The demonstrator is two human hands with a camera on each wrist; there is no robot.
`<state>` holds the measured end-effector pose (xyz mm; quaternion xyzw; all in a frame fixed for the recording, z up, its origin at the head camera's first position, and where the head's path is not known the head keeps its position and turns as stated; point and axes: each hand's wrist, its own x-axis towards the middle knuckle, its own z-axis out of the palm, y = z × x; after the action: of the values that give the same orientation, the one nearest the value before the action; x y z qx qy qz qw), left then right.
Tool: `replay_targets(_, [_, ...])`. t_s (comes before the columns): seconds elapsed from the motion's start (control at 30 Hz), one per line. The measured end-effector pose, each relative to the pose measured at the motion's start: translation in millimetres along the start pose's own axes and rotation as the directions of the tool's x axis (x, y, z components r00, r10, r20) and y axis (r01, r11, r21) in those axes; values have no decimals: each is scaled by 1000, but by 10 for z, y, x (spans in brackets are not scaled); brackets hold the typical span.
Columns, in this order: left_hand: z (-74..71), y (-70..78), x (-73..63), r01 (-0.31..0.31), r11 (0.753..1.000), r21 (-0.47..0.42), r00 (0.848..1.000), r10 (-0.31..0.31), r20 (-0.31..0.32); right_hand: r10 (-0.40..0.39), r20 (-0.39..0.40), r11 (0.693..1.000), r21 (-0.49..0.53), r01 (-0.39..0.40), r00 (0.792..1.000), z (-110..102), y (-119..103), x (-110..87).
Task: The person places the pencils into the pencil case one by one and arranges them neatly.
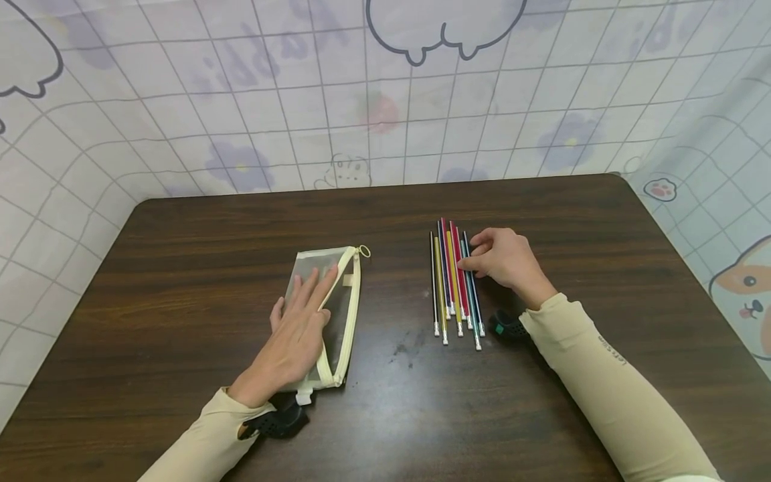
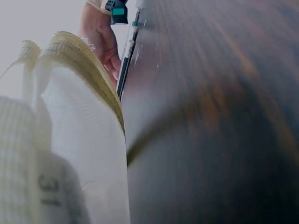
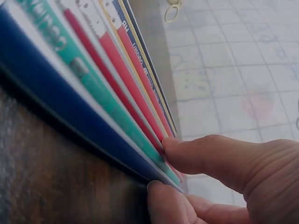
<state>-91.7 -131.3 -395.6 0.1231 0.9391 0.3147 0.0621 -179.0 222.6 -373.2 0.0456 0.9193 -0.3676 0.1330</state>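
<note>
The table [image 1: 391, 428] is dark brown with wood stripes and round back corners. Under the left hand [image 1: 294, 345] lies a see-through pouch [image 1: 340, 318], its pale yellow zip [image 1: 349, 328] open. At the right hand's [image 1: 506, 260] fingertips, colored pencils [image 1: 454, 288] lie side by side, white ends nearest the person. Dark smudges [image 1: 409, 353] mark the wood between both hands.

I see a smooth, low-gloss wood-grain table [image 1: 542, 415], smooth painted pencils [image 1: 454, 283] right of centre (shiny even over my feed), a translucent, cloth-trimmed pouch [image 1: 340, 314] left, matt cloth-like backdrop [image 1: 421, 140] above.
</note>
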Motion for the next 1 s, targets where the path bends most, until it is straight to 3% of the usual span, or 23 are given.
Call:
replay_targets(0.67, [4, 3, 0, -2, 1000, -2, 1000, 2, -3, 19, 24, 997, 75, -21, 1000, -22, 13, -5])
replay_targets(1.0, [6, 3, 0, 0, 1000, -4, 1000, 0, -10, 14, 78, 989, 147, -26, 997, -51, 76, 29])
